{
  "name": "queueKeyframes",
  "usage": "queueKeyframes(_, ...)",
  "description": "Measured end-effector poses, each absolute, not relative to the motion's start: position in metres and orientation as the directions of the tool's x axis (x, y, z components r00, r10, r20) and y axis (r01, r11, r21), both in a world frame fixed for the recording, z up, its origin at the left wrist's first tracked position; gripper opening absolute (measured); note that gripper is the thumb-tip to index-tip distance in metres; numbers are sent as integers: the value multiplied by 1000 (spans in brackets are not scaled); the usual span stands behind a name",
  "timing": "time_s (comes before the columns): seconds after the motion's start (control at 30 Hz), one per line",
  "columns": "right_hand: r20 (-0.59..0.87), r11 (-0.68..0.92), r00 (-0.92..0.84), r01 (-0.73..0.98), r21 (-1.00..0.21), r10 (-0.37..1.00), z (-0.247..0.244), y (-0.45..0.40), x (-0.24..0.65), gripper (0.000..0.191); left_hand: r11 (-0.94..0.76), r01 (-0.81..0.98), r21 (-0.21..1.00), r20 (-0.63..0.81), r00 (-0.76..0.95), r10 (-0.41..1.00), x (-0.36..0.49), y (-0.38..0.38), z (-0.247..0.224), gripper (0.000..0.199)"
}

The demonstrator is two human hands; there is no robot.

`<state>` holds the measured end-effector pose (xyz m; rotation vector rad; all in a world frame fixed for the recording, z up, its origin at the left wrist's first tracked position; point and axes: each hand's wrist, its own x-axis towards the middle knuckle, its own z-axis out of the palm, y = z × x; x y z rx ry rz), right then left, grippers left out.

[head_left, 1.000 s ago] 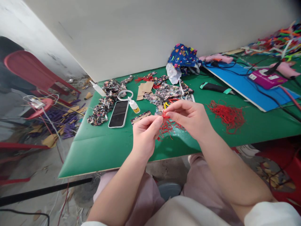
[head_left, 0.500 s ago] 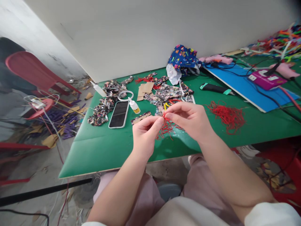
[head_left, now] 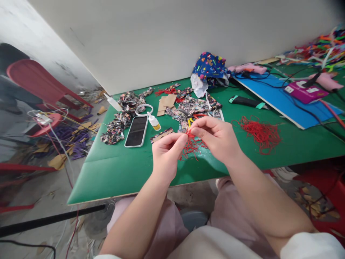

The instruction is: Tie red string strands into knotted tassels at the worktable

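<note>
My left hand (head_left: 167, 153) pinches a bit of red cord (head_left: 189, 134) between thumb and forefinger. Close against it, my right hand (head_left: 217, 138) pinches the same cord, so the fingertips nearly meet above the table's front half. Beneath the fingers lies a small heap of red cords (head_left: 192, 148); its exact link to the held piece is hidden. Just behind my hands are pliers with yellow and orange handles (head_left: 190, 121) on patterned fabric pieces (head_left: 195, 105). A larger tangle of red cords (head_left: 260, 133) lies to the right of my right hand.
On the green table (head_left: 107, 180) are a phone (head_left: 136, 131), a glue bottle (head_left: 153, 121), a white ring (head_left: 144, 109), brown card pieces (head_left: 166, 103) and a utility knife (head_left: 248, 102). Glue guns (head_left: 248, 68) and cables lie around a blue board (head_left: 269, 93). A red chair (head_left: 35, 79) stands left.
My right hand has shifted very slightly, with its fingertips a touch farther from the left ones. Both hands keep their pinch on the red cord.
</note>
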<state>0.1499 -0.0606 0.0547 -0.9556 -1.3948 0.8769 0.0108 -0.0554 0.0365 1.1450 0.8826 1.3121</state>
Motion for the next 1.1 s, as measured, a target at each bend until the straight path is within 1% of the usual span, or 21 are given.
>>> queueKeyframes(0.23,387,386,11,63,-920,922,56,-60,148,8,-90,-271,958,123,109,986,11,-56,37,16)
queueKeyframes(0.4,399,398,4,67,-915,917,54,-60,149,7,-94,-264,960,126,104,987,11,-55,36,17)
queueKeyframes(0.67,394,392,8,76,-917,919,52,-59,148,12,-109,-241,964,138,104,985,11,-55,36,19)
queueKeyframes(0.73,377,375,21,45,-926,926,51,-58,146,13,-116,-241,964,143,97,985,11,-55,36,19)
queueKeyframes(0.83,330,334,65,-66,-940,942,48,-58,143,15,-138,-246,959,155,51,987,12,-54,36,18)
queueKeyframes(0.9,299,302,48,-127,-945,953,45,-58,140,17,-147,-258,955,157,20,987,12,-53,35,17)
queueKeyframes(1.0,293,289,-12,-142,-947,956,39,-58,132,23,-171,-249,953,176,-2,984,12,-52,33,18)
queueKeyframes(1.1,291,295,45,-161,-942,956,34,-59,124,18,-209,-199,957,212,-6,977,10,-51,31,19)
